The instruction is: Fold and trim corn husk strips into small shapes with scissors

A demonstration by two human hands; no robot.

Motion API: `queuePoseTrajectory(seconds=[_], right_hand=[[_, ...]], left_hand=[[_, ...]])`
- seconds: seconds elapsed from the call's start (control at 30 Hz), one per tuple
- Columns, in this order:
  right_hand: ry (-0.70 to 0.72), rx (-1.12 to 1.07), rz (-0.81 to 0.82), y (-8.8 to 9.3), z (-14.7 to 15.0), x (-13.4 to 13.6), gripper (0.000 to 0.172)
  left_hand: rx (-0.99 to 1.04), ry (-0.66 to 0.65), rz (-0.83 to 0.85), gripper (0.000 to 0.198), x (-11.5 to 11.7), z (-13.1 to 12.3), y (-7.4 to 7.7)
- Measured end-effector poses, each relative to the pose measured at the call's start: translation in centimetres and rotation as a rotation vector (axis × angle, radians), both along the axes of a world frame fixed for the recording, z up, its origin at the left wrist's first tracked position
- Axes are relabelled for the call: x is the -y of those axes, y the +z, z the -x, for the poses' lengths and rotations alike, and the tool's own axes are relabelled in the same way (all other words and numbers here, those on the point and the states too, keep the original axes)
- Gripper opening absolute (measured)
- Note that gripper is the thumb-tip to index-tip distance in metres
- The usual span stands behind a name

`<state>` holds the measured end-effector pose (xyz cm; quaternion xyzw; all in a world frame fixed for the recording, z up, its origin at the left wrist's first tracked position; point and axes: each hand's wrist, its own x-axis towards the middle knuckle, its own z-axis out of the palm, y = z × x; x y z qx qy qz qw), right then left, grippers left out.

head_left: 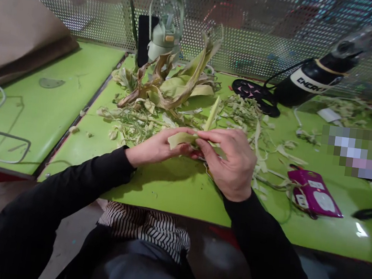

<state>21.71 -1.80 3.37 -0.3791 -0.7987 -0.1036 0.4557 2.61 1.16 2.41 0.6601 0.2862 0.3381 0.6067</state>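
Both hands meet over the green table (166, 187). My left hand (153, 148) is closed on a pale green strip of corn husk (179, 139), its fingers partly hidden behind the strip. My right hand (233, 165) pinches the same husk between thumb and forefinger at its right end. A narrow, pointed piece of husk (212, 114) stands out just beyond the fingertips; whether it is held cannot be seen. Behind the hands lies a heap of large, partly dried husks (179, 84), with shredded scraps (134, 122) spread around it.
A pale green bottle (165, 42) stands at the back before a perforated screen (247, 29). A black bottle (311, 82) leans at the back right, near a black device (256, 94). To the right lies a purple packet (318, 194). Brown sheet material (20, 24) is at far left.
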Motion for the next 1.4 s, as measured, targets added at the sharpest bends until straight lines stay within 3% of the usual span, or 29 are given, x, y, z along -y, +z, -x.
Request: queuePoseTrajectory(seconds=[0.2, 0.4, 0.53, 0.63, 0.77, 0.83, 0.93, 1.1, 1.17, 1.3, 1.4], right_hand=[[0.024, -0.008, 0.004, 0.1, 0.3, 0.1, 0.014], [0.039, -0.018, 0.050, 0.3, 0.8, 1.1, 0.019], [0.017, -0.100, 0.397, 0.2, 0.9, 1.0, 0.038], [0.067, -0.213, 0.697, -0.1, 0.9, 0.3, 0.040], [0.300, -0.656, 0.875, -0.8, 0.8, -0.6, 0.045], [0.379, -0.858, 0.940, -1.0, 0.8, -0.7, 0.040], [0.413, -1.034, 1.025, -0.9, 0.9, -0.6, 0.027], [0.337, -1.150, 1.039, -0.6, 1.8, 0.1, 0.033], [0.291, -1.169, 1.004, -0.6, 2.1, 0.3, 0.039], [0.234, -1.185, 0.950, -0.9, 2.2, 0.2, 0.066], [0.263, -1.160, 0.975, -1.1, 1.8, -0.1, 0.057]], left_hand=[[0.222, -0.043, 0.170, 0.037, 0.2, -0.5, 0.0], [0.210, 0.104, 0.210, 0.036, 0.1, -0.5, 0.3], [0.335, 0.158, 0.241, 0.027, 0.1, -0.4, 0.5], [0.332, 0.179, 0.299, 0.024, 0.3, -0.5, 0.6], [0.338, 0.152, 0.373, 0.022, 0.8, -0.8, 1.0], [0.359, 0.112, 0.357, 0.028, 0.9, -0.8, 1.2], [0.344, 0.126, 0.291, 0.030, 0.8, -0.7, 1.1], [0.206, 0.193, 0.122, 0.028, 0.5, -0.8, -0.2], [0.134, 0.253, -0.004, 0.027, 0.6, -0.9, -0.4], [-0.051, 0.425, -0.405, 0.021, 1.1, -1.1, 0.0], [-0.154, 0.448, -0.543, 0.022, 1.3, -1.0, 0.4]])
